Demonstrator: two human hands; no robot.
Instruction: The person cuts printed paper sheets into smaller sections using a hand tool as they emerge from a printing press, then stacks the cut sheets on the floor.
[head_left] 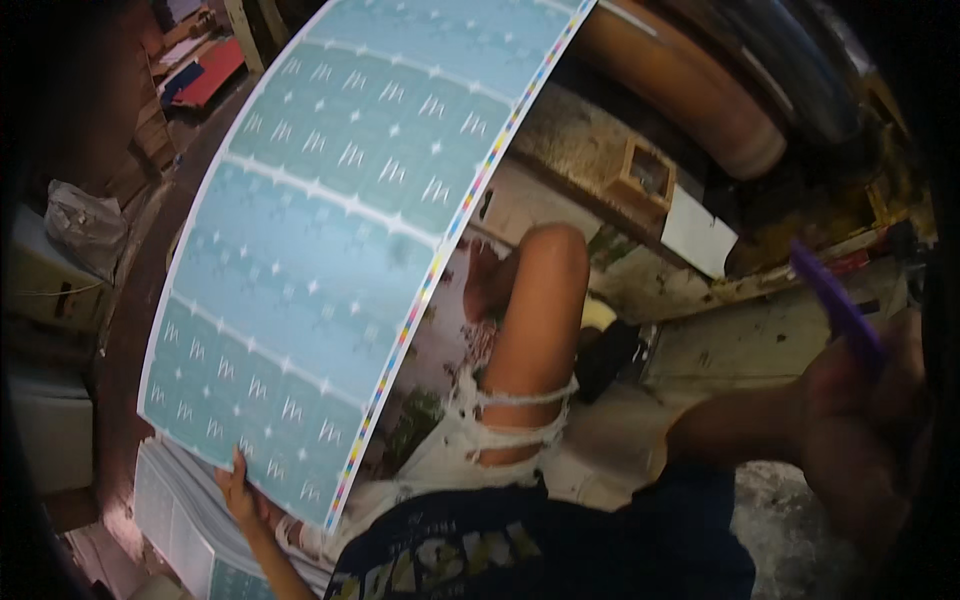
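A large printed sheet (300, 270) in pale blue and green bands, with a strip of coloured squares along its right edge, spreads up across the left and middle of the view. My left hand (243, 492) grips its lower edge, thumb on the printed face and the other fingers partly hidden behind. Beneath that hand lies a thick stack of similar sheets (180, 510). At the far right my right hand (880, 390), dark and blurred, is closed on a flat purple strip (835, 300) that points up and left; its exact kind is unclear.
Large rollers (690, 80) of a machine run across the upper right. Below them are a small wooden box (642, 178) and a white card (699, 232) on a ledge. A crumpled plastic bag (85, 225) sits at left. My bent knee (550, 270) is in the middle.
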